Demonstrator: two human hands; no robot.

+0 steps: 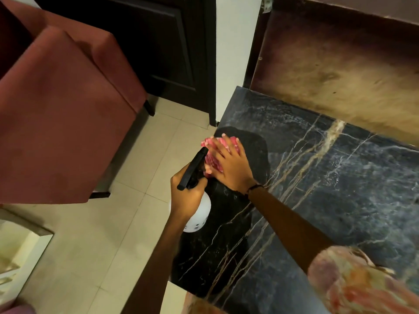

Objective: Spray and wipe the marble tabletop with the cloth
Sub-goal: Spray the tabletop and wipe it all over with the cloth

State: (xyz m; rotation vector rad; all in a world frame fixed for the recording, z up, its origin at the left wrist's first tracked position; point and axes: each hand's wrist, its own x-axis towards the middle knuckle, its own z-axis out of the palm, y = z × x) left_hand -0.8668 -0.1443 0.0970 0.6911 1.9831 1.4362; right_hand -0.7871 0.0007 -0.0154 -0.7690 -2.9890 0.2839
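Marble tabletop (317, 177) was mid-wipe near its left edge, pink cloth (213, 155) pressed flat under the right hand (231, 168), spray bottle (197, 214) gripped by the left hand (188, 196), with most of the slab probably still left to do.

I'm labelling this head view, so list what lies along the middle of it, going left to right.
Red upholstered chair → tiled floor → left hand holding the spray bottle → right hand on the pink cloth → marble tabletop.
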